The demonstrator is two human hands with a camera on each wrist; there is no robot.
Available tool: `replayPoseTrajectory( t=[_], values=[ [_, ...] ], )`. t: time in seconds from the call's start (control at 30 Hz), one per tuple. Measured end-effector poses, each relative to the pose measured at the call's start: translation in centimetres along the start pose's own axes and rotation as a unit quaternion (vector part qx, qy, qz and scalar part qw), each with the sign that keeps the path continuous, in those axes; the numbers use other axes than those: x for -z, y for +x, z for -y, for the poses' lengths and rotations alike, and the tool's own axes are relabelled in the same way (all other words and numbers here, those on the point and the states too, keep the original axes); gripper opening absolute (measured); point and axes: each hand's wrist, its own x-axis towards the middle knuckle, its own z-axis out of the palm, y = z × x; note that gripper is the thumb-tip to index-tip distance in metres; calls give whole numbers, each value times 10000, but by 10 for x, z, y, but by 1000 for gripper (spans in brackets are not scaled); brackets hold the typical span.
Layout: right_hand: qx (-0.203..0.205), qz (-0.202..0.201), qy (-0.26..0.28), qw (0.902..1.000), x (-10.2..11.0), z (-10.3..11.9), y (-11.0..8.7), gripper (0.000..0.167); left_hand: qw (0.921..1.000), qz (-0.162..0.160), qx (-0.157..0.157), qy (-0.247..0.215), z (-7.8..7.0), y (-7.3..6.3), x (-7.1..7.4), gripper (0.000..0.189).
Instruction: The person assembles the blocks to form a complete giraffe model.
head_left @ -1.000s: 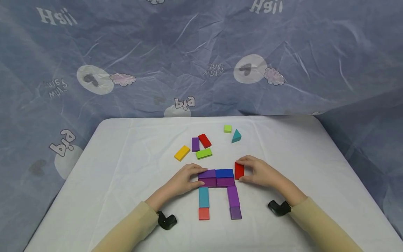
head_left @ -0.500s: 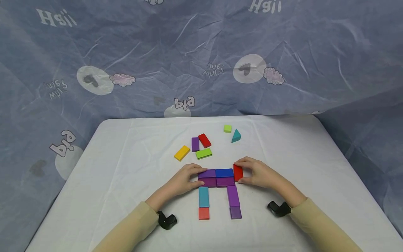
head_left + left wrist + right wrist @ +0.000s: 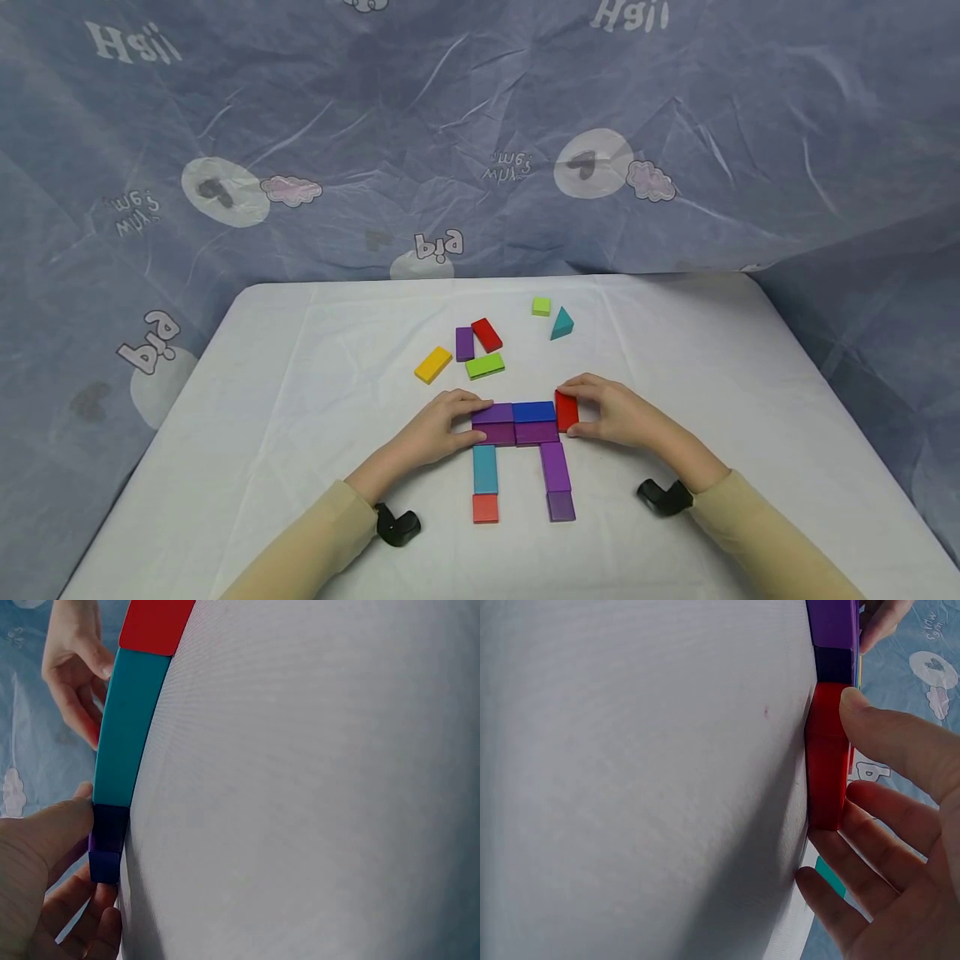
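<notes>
In the head view, my left hand (image 3: 435, 427) spans the left end of a two-row block bar, fingertips at its far edge and thumb at its near edge. The bar has a purple block (image 3: 497, 413) and a blue block (image 3: 534, 412) behind two darker purple blocks (image 3: 498, 434). My right hand (image 3: 622, 410) pinches a red block (image 3: 567, 412) against the bar's right end; the right wrist view shows thumb and fingers around this red block (image 3: 827, 769). Two legs extend toward me: a teal block (image 3: 485, 469) with a coral-red one (image 3: 485, 508), and two purple blocks (image 3: 556, 467).
Beyond the bar lie a yellow block (image 3: 433, 365), a purple block (image 3: 464, 344), another red block (image 3: 487, 335) and a lime-green block (image 3: 485, 366). Farther back are a small green block (image 3: 542, 307) and a teal triangle (image 3: 562, 324). A patterned curtain (image 3: 480, 167) hangs behind the white table (image 3: 315, 400).
The right hand has slid the red block slightly left and toward me, up against the bar's right end, then stayed put. My left hand has kept its place.
</notes>
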Motion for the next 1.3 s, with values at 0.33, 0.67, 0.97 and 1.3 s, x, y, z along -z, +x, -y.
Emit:
replayPoseTrajectory(
  t=[0.33,0.67,0.97,1.3],
  values=[
    [-294,108,100,9995,6,1,10,54,10000,23,13,-14,0,1,0,48],
    [-374,92,565,9977,7,17,78,41,9999,77,117,18,-1,2,0,48],
    [-879,573,361,9938,-8,28,118,41,9999,76,84,1,-2,2,-1,48],
    [-917,508,-166,9944,-13,30,127,33,10000,-2,21,25,0,1,0,49]
  ],
)
